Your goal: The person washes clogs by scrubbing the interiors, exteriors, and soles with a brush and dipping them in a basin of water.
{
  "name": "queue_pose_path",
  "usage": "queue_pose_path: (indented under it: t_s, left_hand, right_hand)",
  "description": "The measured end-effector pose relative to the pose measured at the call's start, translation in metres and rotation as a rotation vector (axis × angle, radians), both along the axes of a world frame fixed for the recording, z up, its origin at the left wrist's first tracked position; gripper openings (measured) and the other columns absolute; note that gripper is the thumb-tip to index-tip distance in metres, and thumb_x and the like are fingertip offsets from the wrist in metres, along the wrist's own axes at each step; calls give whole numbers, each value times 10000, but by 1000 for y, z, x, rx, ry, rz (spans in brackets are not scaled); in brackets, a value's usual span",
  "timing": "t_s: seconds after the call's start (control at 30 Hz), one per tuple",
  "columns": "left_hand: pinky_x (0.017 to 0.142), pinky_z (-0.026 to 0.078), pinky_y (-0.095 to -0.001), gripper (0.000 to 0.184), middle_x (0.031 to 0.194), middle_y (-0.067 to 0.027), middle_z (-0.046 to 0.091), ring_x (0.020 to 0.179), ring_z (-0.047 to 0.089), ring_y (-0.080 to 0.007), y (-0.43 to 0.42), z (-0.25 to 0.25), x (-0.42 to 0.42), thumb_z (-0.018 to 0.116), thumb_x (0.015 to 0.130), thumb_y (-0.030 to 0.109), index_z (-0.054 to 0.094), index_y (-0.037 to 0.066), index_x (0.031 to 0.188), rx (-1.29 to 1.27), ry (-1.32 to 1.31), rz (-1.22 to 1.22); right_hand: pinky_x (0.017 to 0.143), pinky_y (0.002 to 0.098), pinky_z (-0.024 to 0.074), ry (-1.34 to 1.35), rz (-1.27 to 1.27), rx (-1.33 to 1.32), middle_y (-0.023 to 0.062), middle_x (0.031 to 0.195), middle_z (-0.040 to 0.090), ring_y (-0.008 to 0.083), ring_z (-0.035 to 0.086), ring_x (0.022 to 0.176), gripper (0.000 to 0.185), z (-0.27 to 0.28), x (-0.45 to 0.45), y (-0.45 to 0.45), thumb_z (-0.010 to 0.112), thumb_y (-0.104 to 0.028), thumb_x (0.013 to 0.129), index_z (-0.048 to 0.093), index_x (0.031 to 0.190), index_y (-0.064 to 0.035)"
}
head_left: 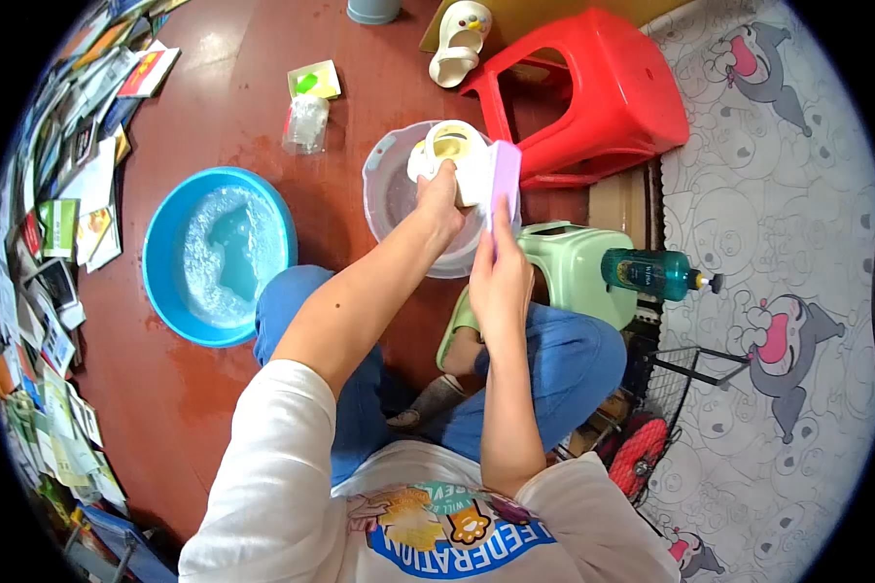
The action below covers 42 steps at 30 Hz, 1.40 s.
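Note:
My left hand [440, 204] is closed on a white clog [470, 163], its thumb pressed against the shoe. In my right hand [500, 277] is a purple scrubbing brush [505, 173], held against the clog's right side with a finger stretched along its back. The bristles are mostly hidden. Both things are above a pale, translucent basin [383, 182] on the floor. A second white clog [460, 44] stands farther off, beside the red stool.
To the left is a blue basin [154, 255] of sudsy water. A red stool [642, 83], a green stool [593, 262] and a green pump bottle [651, 273] are to the right. Books [60, 228] line the left edge; a small box [314, 80] lies ahead.

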State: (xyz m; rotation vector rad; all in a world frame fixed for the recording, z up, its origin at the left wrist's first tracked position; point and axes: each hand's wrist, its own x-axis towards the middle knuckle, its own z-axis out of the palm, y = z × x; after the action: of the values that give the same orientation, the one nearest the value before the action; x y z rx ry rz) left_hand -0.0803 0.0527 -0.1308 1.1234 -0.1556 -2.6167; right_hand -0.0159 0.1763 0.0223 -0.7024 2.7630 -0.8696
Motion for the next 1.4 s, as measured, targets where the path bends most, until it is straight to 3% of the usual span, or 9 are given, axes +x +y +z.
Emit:
queue_pose_path:
  t_s: [0.37, 0.43, 0.47, 0.57, 0.8, 0.87, 1.17, 1.23, 1.4]
  left_hand:
    - [858, 544, -522, 977, 1436, -138, 426, 1164, 576, -313, 14, 22, -12, 600, 899, 127, -128, 239, 1541, 9, -139, 148]
    - [886, 522, -530, 978, 1455, -127, 404, 1195, 552, -304, 18, 39, -1, 608, 885, 126, -103, 235, 1548, 59, -108, 121]
    - [806, 586, -509, 506, 1319, -110, 533, 1070, 643, -308, 20, 38, -6, 501, 972, 181, 271, 202, 1422, -5, -204, 92]
    - [853, 544, -512, 964, 1451, -120, 404, 1155, 576, -294, 11, 21, -8, 600, 889, 119, -93, 231, 1550, 36, 18, 159]
    - [842, 564, -468, 837, 1403, -102, 453, 1135, 595, -266, 6, 34, 8, 557, 910, 99, 32, 204, 1554, -76, 83, 23]
    - [899, 549, -457, 527, 1356, -80, 510, 1136, 604, -256, -1, 44, 17, 480, 956, 114, 295, 200, 1442, -168, 182, -83]
    - [869, 529, -377, 741, 1344, -92, 511, 1110, 592, -190, -21, 93, 54, 595, 868, 91, 213, 124, 1502, -422, 44, -308]
    - [817, 543, -356, 715, 1285, -112, 558, 1034, 626, -182, -21, 93, 55, 621, 846, 93, 281, 71, 1475, -461, -73, -367]
    - [627, 504, -268, 428, 972, -74, 663, 768, 631, -128, 5, 93, 64, 659, 811, 106, 553, 5, 1213, -796, 46, -499]
  right_hand:
    - [708, 523, 486, 110, 52, 217, 292, 861, 649, 452, 633, 801, 500, 6, -1, -1, 463, -172, 969, 394, 1458, -92]
    - [732, 519, 488, 103, -36, 150, 304, 902, 648, 458, 630, 840, 490, 2, -34, -6, 466, -177, 970, 412, 1449, -90]
    - [746, 524, 480, 102, -57, 188, 322, 934, 636, 471, 622, 875, 473, -2, -51, -9, 464, -179, 971, 433, 1433, -79]
    - [766, 523, 479, 71, 35, 45, 328, 941, 629, 484, 613, 892, 463, 3, -46, -8, 461, -178, 973, 443, 1424, -75]
    - [757, 459, 491, 14, -12, 57, 311, 939, 632, 437, 642, 844, 477, 6, -45, 8, 460, -203, 981, 420, 1449, -120]
    - [828, 389, 484, -92, 32, -36, 294, 1067, 639, 354, 660, 935, 477, -8, -80, 19, 466, -183, 984, 416, 1442, -61]
    - [1044, 291, 375, -368, -11, -342, 181, 1371, 549, 188, 516, 1259, 476, 42, -37, 29, 495, -81, 978, 417, 1440, 3]
    - [1000, 337, 425, -172, 418, -174, 266, 1278, 590, 272, 591, 1195, 522, 38, -37, 23, 517, -105, 961, 394, 1466, -56]
    - [853, 576, 462, 78, 63, 426, 309, 989, 648, 493, 614, 955, 356, 5, -96, -44, 462, -226, 941, 560, 1245, -70]
